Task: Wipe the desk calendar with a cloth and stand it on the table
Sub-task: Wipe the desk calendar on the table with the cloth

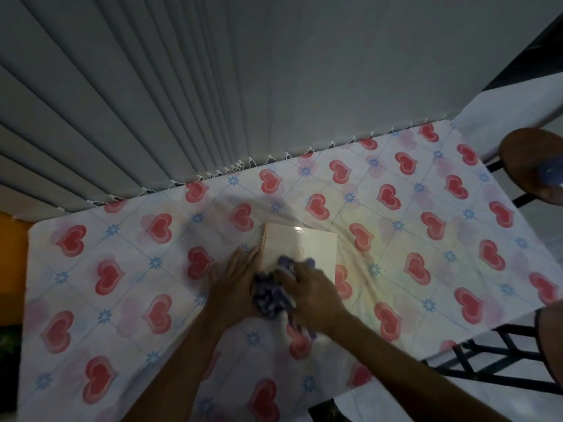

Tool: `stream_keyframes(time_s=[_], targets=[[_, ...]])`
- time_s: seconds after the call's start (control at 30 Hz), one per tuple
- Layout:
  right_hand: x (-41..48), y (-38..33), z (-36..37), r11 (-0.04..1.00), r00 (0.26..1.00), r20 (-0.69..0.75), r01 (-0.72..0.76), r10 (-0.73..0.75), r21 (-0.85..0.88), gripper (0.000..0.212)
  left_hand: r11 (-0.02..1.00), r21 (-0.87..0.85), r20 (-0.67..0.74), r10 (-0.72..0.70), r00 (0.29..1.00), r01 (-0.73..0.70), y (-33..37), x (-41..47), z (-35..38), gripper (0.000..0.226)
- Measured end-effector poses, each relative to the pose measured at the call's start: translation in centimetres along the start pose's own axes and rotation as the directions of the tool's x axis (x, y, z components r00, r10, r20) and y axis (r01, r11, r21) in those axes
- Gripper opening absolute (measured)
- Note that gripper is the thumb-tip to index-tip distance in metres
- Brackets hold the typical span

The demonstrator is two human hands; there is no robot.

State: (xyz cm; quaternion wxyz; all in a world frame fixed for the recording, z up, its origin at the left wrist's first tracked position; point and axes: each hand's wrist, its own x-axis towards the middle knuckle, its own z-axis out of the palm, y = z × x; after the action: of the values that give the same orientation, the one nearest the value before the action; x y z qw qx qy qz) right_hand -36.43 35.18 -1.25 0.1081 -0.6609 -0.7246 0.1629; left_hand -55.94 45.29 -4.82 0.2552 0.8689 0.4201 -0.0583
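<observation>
A cream-coloured desk calendar (304, 243) lies flat on the heart-patterned tablecloth (122, 269), its punched spiral edge on the left. My right hand (313, 295) is closed on a crumpled purple and white cloth (271, 292) and presses it on the calendar's near half. Beside it, my left hand (236, 283) rests with fingers together against the calendar's left edge, holding it down. The near part of the calendar is hidden by the cloth and hands.
Grey vertical blinds (152, 102) hang along the table's far edge. A round brown stool seat (530, 166) stands off the right side, with a dark metal frame (487, 360) below the table's right corner. An orange surface (12, 254) shows at left.
</observation>
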Motion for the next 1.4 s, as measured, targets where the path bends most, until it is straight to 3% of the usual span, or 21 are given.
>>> stream_keyframes(time_s=[0.1,0.27,0.4,0.53,0.6,0.7,0.87,1.07,1.17,1.4], targets=[[4.3,2.0,-2.1,0.992,0.991,-0.034,-0.128,0.127,-0.015,0.048,0.999,-0.014,0.043,-0.032,0.999,0.032,-0.2,-0.1,0.1,0.144],[4.4,2.0,-2.4,0.968,0.968,-0.023,-0.251,0.250,-0.014,0.067,0.999,-0.010,0.054,-0.035,0.998,0.036,-0.3,0.0,0.2,0.144],[-1.4,-0.8,0.2,0.978,0.976,-0.072,-0.209,0.207,-0.022,0.064,0.999,0.012,0.056,-0.042,0.998,0.042,0.2,-0.1,-0.2,0.140],[-5.3,-2.2,1.9,0.994,0.996,0.007,-0.088,0.089,-0.061,0.068,0.999,0.038,-0.005,-0.018,1.000,0.018,0.5,-0.2,-0.3,0.112],[-4.4,-1.3,1.1,0.993,0.997,0.027,-0.075,0.078,-0.091,0.065,1.000,0.025,0.039,-0.012,0.999,0.011,0.5,-0.2,-0.5,0.126],[-0.9,0.8,-1.0,0.969,0.974,-0.034,-0.226,0.224,-0.102,0.065,0.999,0.051,0.086,-0.012,0.996,0.007,0.4,-0.3,-0.7,0.144],[2.2,1.8,-2.0,0.872,0.871,-0.074,-0.488,0.485,-0.034,0.067,0.995,0.101,0.101,-0.005,0.995,-0.005,0.4,-0.3,-0.7,0.143],[-2.1,-4.4,2.0,0.919,0.924,-0.044,-0.383,0.381,-0.089,0.085,0.992,0.126,0.105,0.010,0.994,-0.023,0.6,-0.4,-0.7,0.136],[-3.3,-6.6,2.7,0.943,0.943,0.025,-0.332,0.333,-0.027,0.077,0.990,0.134,0.097,0.026,0.995,-0.039,0.3,-0.6,-0.6,0.133],[-3.8,-4.9,-1.5,0.908,0.912,0.221,-0.384,0.345,0.165,0.056,0.992,0.116,0.117,0.037,0.993,-0.050,2.1,-2.2,-0.9,0.135]])
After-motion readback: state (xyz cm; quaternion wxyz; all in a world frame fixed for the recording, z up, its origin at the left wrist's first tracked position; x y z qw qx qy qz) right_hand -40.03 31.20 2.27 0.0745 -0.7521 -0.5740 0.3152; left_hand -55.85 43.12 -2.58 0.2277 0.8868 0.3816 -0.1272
